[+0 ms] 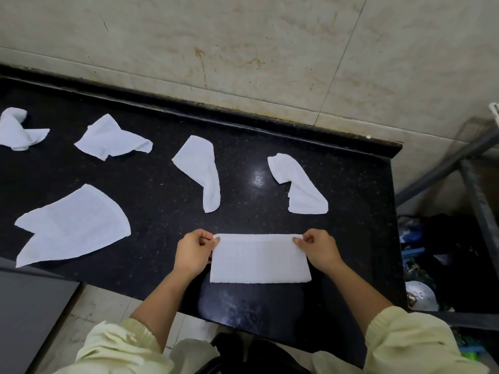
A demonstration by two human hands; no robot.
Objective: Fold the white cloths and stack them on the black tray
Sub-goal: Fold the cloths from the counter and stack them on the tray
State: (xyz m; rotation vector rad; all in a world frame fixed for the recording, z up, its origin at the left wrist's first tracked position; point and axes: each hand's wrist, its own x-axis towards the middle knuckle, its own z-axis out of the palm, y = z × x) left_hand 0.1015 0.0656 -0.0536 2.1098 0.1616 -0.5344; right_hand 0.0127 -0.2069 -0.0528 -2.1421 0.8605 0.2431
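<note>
A white cloth [259, 259] lies folded into a flat rectangle near the front edge of the black counter [167, 201]. My left hand [193, 252] pinches its far left corner and my right hand [318, 249] pinches its far right corner. Several other white cloths lie crumpled or loosely spread behind and to the left: one at the far right [297, 184], one in the middle [201, 168], one further left [112, 139], one at the left edge [16, 130], and a larger flat one [73, 225] at the front left. No black tray is clearly visible.
A beige tiled wall [243, 49] backs the counter. A grey flat surface [27, 319] sits at the lower left below the counter. To the right stand a metal frame [475, 190] and clutter on the floor [421, 265].
</note>
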